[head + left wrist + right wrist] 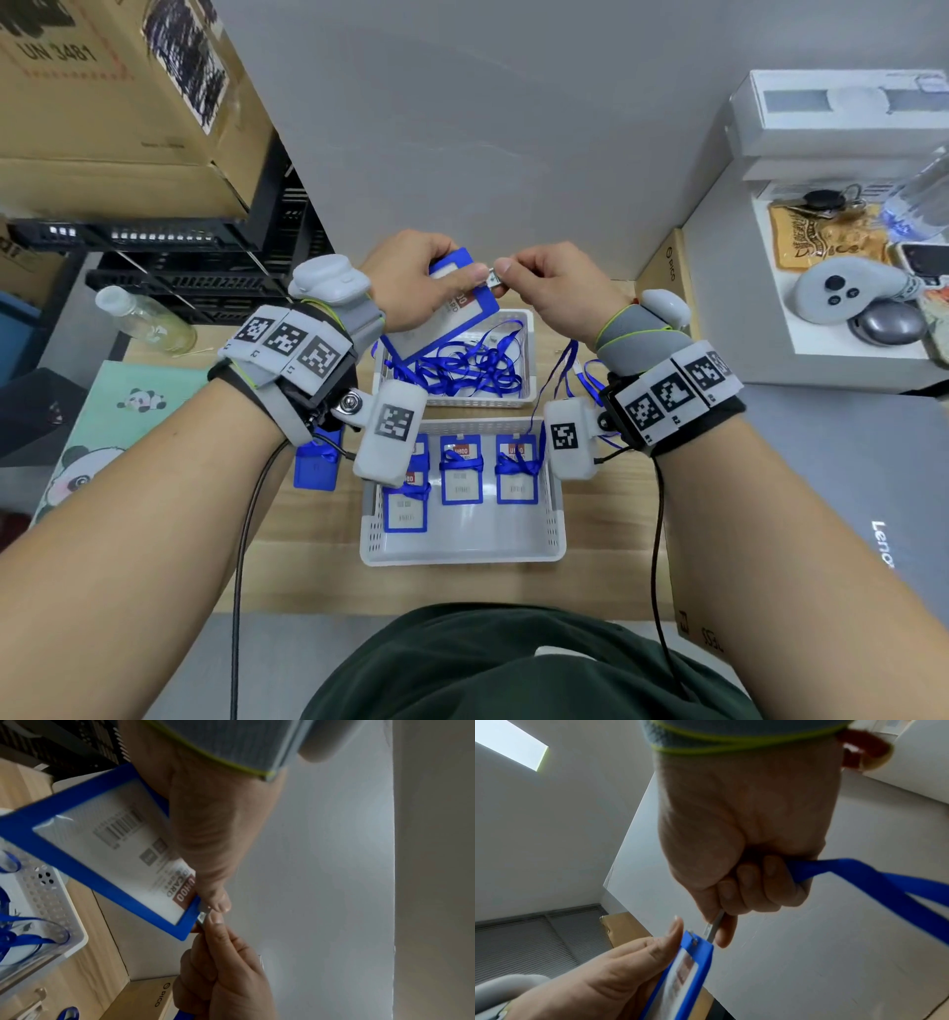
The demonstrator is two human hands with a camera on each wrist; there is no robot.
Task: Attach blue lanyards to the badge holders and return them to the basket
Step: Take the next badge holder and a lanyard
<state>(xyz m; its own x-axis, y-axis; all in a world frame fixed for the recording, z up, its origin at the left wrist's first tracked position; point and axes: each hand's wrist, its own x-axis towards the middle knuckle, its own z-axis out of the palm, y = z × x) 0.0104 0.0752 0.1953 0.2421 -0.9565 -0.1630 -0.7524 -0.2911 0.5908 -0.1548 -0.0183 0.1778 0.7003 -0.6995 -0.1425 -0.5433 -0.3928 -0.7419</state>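
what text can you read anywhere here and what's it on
"UN 3481": cardboard box, top left.
"PICO": box edge by the wall.
"Leno", cut off: grey laptop, right.
"UHOO" and "CARD": held badge holder.
Badge holders in the near basket: red header blurred, rest too small.
Snack packet: unreadable.

The scene is evenly and brightly lit, with only soft shadows cast. Strong wide-angle bending is seen at the head view's edges. The badge holder and blue lanyard are rendered blurred in the wrist views.
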